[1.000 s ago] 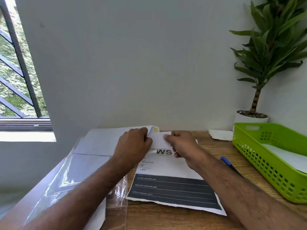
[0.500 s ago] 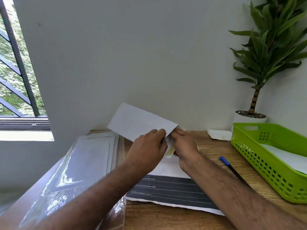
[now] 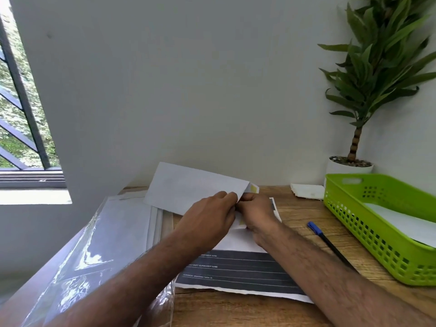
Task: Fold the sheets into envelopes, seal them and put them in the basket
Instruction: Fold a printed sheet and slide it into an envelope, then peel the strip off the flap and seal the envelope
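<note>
Partly, both hands (image 3: 232,214) hide the envelope's (image 3: 188,187) yellow-striped flap.

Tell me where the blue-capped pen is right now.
In the head view the pen lies on the wooden table, right of the right hand and just left of the green basket.

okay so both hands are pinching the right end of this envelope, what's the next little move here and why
Probably peel the yellowish strip off the flap at that end, then press the flap shut. The left hand and right hand both pinch the envelope there, it is lifted off the desk, and the strip's colour shows, so the seal looks undone. The green basket comes after.
</note>
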